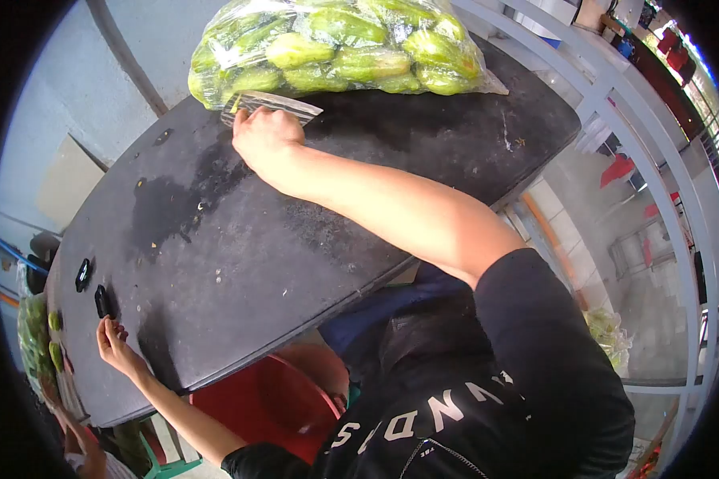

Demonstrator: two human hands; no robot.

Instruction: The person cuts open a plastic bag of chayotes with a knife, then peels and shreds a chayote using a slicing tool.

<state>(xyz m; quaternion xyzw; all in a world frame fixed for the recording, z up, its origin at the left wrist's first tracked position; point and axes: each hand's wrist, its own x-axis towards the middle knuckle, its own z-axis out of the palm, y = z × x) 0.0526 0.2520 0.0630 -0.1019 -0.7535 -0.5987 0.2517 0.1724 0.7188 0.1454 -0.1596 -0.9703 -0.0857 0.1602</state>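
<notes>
My right hand (pixel 268 142) reaches across the dark table to its far side, fingers closed at the edge of a flat, greyish, striped piece (pixel 284 104) that looks like a broad blade. Its exact kind is unclear. Just behind it lies a clear plastic bag (pixel 335 60) full of pale green, cucumber-like vegetables (pixel 371 62). At the table's left end, my left hand (pixel 116 345) pinches the near end of a small, long black object (pixel 101 302). A second small black object (pixel 84 275) with a shiny top lies a little beyond it.
The dark table (pixel 240 263) has wet patches and small scraps on it. Below its near edge stands a red tub (pixel 268 403). Grey metal railings (pixel 607 84) run along the right. Another person's arm (pixel 76 431) and more bagged green vegetables (pixel 33 339) are at the far left.
</notes>
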